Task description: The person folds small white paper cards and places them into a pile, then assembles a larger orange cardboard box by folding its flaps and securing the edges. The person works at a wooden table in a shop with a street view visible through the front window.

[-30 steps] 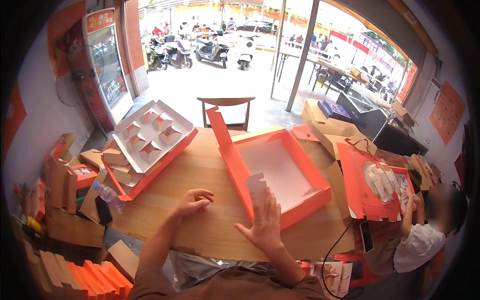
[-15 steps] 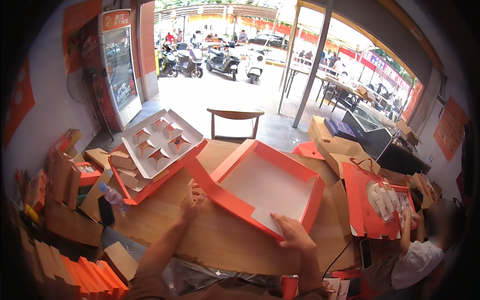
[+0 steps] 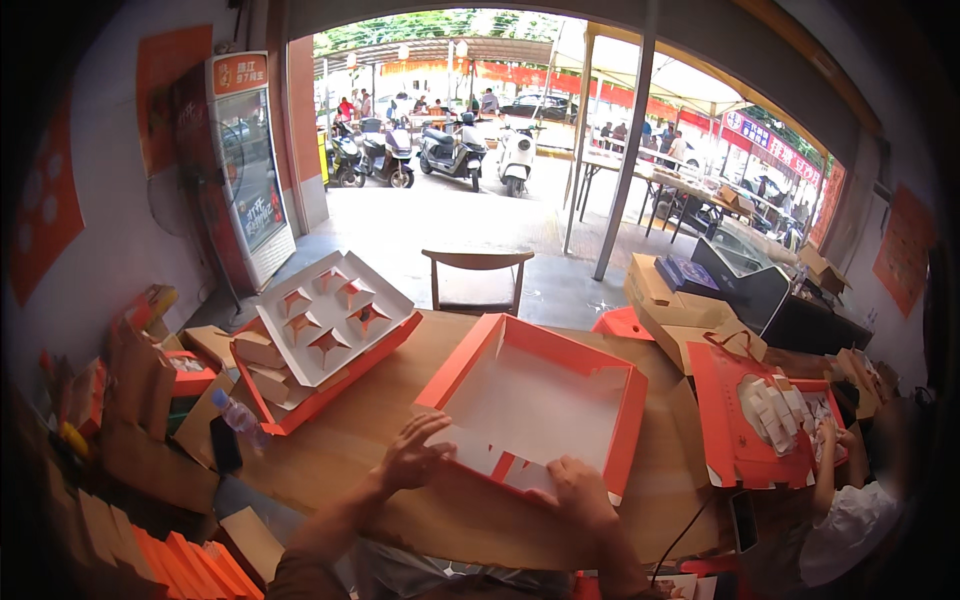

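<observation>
In front of me on the wooden table lies an orange-red cardboard box (image 3: 628,435), its inside white and its top uncovered. My left hand (image 3: 415,455) is at the box's near left corner, fingers stretched and apart. My right hand (image 3: 580,492) bends its fingers over the near wall, with the thumb towards the inside. A red flap with white beside it shows inside the near edge, between the two hands. At the far left a white tray insert (image 3: 390,300) with several star-shaped cut openings rests tilted on another red box (image 3: 345,385).
A plastic bottle (image 3: 238,412) and a dark phone (image 3: 225,445) lie at the left. Behind the table is a wooden chair (image 3: 478,262). At the right a person (image 3: 850,515) reaches into a red box beside an orange-red bag (image 3: 725,425). Folded cardboard (image 3: 190,565) stands lower left.
The long flap that stuck out to the box's left is now folded up along its side. My left hand has moved right to the corner. The whole view has tilted up.
</observation>
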The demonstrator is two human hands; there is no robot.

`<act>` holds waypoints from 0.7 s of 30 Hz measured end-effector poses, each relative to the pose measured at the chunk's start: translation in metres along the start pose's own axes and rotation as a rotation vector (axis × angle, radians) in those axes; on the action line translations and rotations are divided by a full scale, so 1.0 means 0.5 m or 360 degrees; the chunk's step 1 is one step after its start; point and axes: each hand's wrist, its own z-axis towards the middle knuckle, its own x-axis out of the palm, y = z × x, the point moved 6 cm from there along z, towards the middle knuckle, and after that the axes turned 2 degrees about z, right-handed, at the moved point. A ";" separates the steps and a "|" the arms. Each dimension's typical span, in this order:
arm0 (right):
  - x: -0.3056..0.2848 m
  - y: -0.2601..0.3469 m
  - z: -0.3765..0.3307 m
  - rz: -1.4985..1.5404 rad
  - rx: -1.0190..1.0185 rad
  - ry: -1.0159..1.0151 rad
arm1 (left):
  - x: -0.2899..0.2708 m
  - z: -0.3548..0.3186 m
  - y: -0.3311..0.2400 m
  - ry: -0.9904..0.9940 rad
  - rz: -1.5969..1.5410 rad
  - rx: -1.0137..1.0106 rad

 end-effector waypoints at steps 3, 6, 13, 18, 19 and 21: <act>-0.005 0.032 -0.005 0.0100 -0.0107 -0.0073 | 0.032 0.007 -0.019 0.0185 0.0095 0.0189; -0.015 0.026 -0.018 -0.0094 -0.0220 -0.0115 | 0.031 0.054 -0.075 0.0189 0.0416 0.0211; -0.035 0.001 -0.049 -0.0074 -0.0430 -0.0576 | 0.055 0.008 -0.074 0.0270 0.0470 0.0306; -0.028 -0.010 -0.084 -0.0050 -0.0269 -0.0552 | 0.050 0.025 -0.088 0.0144 0.0402 0.0419; -0.032 -0.010 -0.088 -0.0029 -0.0226 -0.0545 | 0.050 0.026 -0.091 0.0168 0.0394 0.0419; -0.023 -0.021 -0.095 -0.0071 -0.0180 -0.0543 | 0.052 0.030 -0.092 0.0221 0.0365 0.0424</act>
